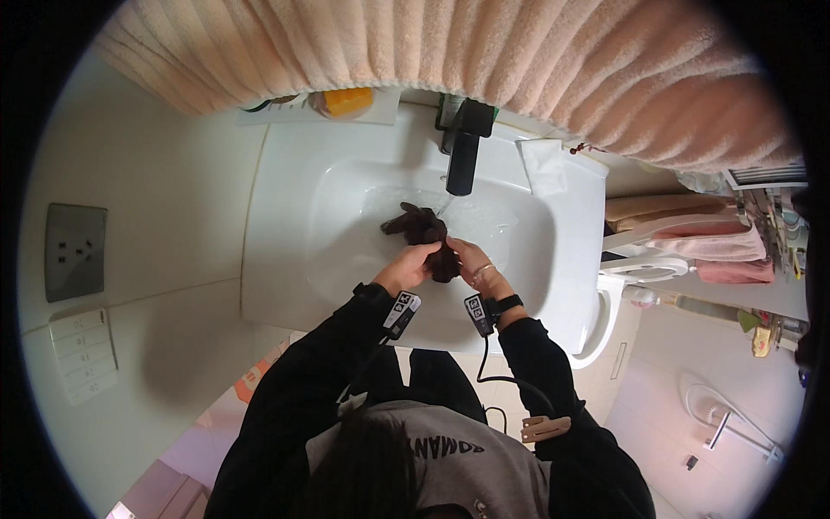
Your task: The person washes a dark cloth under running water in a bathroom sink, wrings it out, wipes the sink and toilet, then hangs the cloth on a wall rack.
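Dark brown cloth is bunched up in the white sink, close to the black faucet. Left hand and right hand both have a grip pinched on it. Wet fabric's slippery, so I figure a fold could slide free. Splashes could also soak those black sleeves or wrist gadgets, they're pretty near.
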`<control>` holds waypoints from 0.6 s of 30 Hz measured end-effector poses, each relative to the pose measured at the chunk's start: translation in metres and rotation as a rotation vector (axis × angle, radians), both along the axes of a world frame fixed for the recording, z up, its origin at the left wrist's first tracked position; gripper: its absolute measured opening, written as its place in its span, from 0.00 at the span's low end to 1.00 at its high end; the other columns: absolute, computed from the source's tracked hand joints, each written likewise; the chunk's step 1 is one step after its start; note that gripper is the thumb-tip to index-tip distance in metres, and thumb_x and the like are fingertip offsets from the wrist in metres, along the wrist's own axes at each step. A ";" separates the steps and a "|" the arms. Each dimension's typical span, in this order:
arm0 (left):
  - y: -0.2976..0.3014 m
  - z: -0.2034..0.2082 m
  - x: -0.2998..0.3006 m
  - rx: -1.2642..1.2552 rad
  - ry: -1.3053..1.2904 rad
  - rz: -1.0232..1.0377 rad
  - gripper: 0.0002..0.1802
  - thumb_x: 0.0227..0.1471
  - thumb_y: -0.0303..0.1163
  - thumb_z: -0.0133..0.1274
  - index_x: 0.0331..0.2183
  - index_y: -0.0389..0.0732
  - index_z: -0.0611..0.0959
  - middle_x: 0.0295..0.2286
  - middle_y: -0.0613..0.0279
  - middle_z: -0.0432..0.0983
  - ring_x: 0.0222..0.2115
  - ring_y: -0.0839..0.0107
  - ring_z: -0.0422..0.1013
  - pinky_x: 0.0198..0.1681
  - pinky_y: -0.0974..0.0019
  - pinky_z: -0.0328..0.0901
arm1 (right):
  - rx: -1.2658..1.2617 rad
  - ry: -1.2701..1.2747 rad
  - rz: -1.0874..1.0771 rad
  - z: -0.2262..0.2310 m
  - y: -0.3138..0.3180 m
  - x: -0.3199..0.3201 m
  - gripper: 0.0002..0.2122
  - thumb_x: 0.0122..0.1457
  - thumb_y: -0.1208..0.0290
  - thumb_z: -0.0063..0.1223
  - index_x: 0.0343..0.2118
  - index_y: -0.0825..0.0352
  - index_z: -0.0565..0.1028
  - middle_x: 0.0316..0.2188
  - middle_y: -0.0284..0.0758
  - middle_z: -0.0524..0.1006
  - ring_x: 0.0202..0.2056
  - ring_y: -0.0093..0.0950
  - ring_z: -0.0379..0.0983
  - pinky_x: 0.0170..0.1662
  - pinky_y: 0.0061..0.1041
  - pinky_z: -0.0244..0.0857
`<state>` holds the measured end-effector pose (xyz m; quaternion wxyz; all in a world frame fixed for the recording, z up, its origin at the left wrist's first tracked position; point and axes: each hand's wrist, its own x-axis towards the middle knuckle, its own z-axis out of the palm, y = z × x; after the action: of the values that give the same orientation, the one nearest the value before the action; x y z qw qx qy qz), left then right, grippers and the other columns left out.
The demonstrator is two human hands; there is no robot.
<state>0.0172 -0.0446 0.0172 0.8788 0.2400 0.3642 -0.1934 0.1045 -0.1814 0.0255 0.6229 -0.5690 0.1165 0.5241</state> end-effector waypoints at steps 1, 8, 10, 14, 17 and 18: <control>0.001 0.002 -0.002 0.008 0.001 -0.010 0.18 0.54 0.40 0.49 0.45 0.43 0.72 0.41 0.66 0.72 0.42 0.74 0.69 0.46 0.69 0.63 | -0.052 -0.043 -0.020 0.002 -0.004 0.001 0.21 0.58 0.56 0.47 0.40 0.74 0.71 0.31 0.35 0.74 0.35 0.27 0.71 0.37 0.23 0.66; -0.001 0.014 0.003 0.218 0.001 0.008 0.14 0.52 0.41 0.53 0.39 0.44 0.75 0.34 0.69 0.72 0.35 0.78 0.68 0.39 0.69 0.64 | -0.239 -0.590 0.315 0.013 -0.007 0.003 0.25 0.46 0.51 0.62 0.34 0.71 0.69 0.30 0.36 0.72 0.34 0.24 0.69 0.36 0.22 0.65; -0.001 0.014 0.002 0.207 -0.099 -0.005 0.13 0.53 0.43 0.52 0.35 0.45 0.74 0.30 0.71 0.70 0.31 0.78 0.66 0.38 0.70 0.63 | -0.196 -0.761 0.367 0.015 -0.007 0.003 0.21 0.47 0.56 0.62 0.32 0.72 0.72 0.27 0.35 0.74 0.31 0.22 0.69 0.35 0.21 0.65; 0.016 0.027 -0.011 0.271 -0.153 -0.047 0.16 0.51 0.46 0.53 0.34 0.45 0.74 0.29 0.69 0.71 0.30 0.77 0.66 0.36 0.72 0.62 | -0.138 -0.809 0.371 0.027 -0.020 0.008 0.13 0.52 0.63 0.57 0.29 0.70 0.76 0.25 0.34 0.77 0.29 0.22 0.72 0.35 0.21 0.66; 0.035 0.057 -0.025 0.396 -0.130 -0.082 0.18 0.51 0.48 0.53 0.35 0.43 0.76 0.33 0.68 0.73 0.32 0.77 0.65 0.36 0.72 0.60 | -0.138 -0.817 0.320 0.041 -0.031 0.011 0.10 0.57 0.64 0.51 0.32 0.68 0.75 0.26 0.33 0.76 0.30 0.23 0.72 0.37 0.21 0.65; 0.040 0.071 -0.028 0.438 -0.129 -0.099 0.19 0.50 0.49 0.53 0.36 0.44 0.77 0.34 0.69 0.73 0.34 0.77 0.64 0.37 0.72 0.58 | -0.057 -0.763 0.272 0.048 -0.034 0.009 0.10 0.58 0.64 0.50 0.32 0.67 0.74 0.27 0.32 0.76 0.31 0.23 0.72 0.38 0.21 0.65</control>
<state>-0.0109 -0.0046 0.0879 0.8167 0.4543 0.3284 -0.1371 0.1137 -0.2149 0.0734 0.5304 -0.7499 -0.1849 0.3497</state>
